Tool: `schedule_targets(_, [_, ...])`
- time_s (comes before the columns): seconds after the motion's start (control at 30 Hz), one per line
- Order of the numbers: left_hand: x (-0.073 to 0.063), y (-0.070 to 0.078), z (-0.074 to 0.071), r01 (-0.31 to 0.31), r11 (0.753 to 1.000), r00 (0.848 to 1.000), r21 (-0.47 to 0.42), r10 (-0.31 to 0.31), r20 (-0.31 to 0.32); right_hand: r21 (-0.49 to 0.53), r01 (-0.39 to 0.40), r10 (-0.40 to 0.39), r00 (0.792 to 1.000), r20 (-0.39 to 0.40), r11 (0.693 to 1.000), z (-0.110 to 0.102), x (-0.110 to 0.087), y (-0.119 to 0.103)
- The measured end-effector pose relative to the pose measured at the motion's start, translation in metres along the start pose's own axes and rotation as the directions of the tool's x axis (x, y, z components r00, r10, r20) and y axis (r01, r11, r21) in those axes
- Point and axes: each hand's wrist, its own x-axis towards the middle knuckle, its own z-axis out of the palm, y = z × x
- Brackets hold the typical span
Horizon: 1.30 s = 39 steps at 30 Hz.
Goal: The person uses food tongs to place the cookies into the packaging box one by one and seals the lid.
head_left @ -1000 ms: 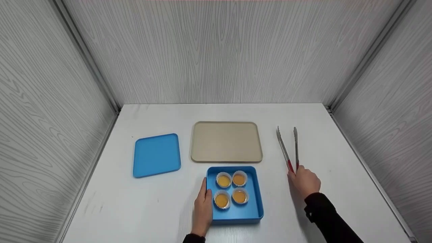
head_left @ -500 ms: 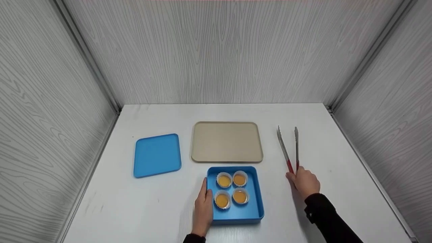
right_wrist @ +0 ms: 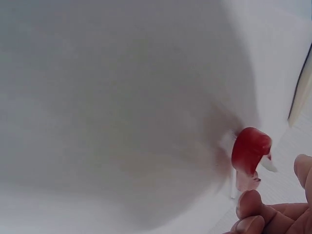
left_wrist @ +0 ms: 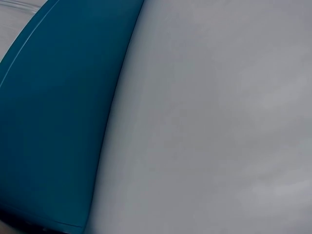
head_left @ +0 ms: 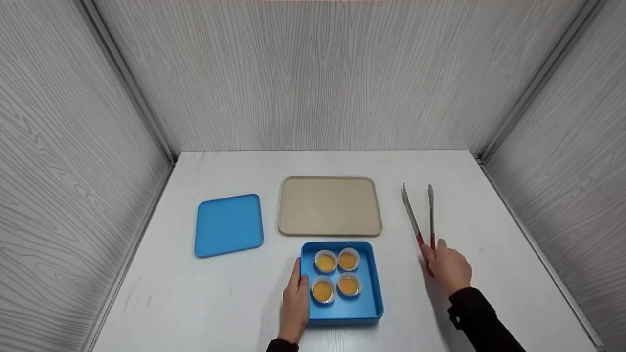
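Observation:
My left hand (head_left: pixel 295 303) grips the left wall of a blue box (head_left: pixel 342 313), thumb at the rim and index finger along the outside. In the box sit several small yellow-orange cakes (head_left: pixel 323 292) in white paper cups. My right hand (head_left: pixel 449 268) is at the red-handled end of metal tongs (head_left: pixel 432 210), which lie spread on the table. In the right wrist view a gap shows between thumb and fingers, and the red handle (right_wrist: pixel 249 151) stands apart from the fingertips. The left wrist view shows only the blue box's outer wall (left_wrist: pixel 58 122) and white table.
A beige tray (head_left: pixel 330 205) lies behind the box. Left of it is a flat blue square tray or lid (head_left: pixel 229 226). Grey wood-grain panels (head_left: pixel 313 73) enclose the white table (head_left: pixel 195 303) at the back and both sides.
My right hand has shifted slightly right, baring more of the red handle. The tongs, the box and my left hand stay nearly in place.

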Motion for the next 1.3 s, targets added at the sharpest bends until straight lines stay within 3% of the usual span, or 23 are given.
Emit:
schedule_targets(0.23, [-0.001,0.001,0.000,0.008,1.000,1.000,0.020,-0.008,0.001,0.005,0.091,-0.090,0.993,-0.074,0.996,-0.003,-0.015,-0.011])
schedule_targets(0.4, [-0.001,0.003,0.000,0.011,1.000,1.000,0.021,-0.011,0.000,0.016,0.128,-0.126,0.989,-0.078,0.992,-0.002,-0.026,-0.027])
schedule_targets(0.7, [-0.002,0.004,-0.001,-0.007,0.999,1.000,0.038,0.007,0.001,0.112,0.157,-0.162,0.986,0.040,0.981,0.012,-0.048,-0.073])
schedule_targets(0.93, [-0.004,0.005,-0.001,-0.020,0.999,1.000,0.030,0.020,0.005,0.173,0.090,-0.121,0.977,0.174,0.981,0.029,-0.060,-0.107])
schedule_targets(1.3, [-0.003,0.005,-0.002,-0.017,0.999,1.000,0.029,0.017,0.016,0.211,0.067,-0.104,0.980,0.171,0.975,0.045,-0.067,-0.120])
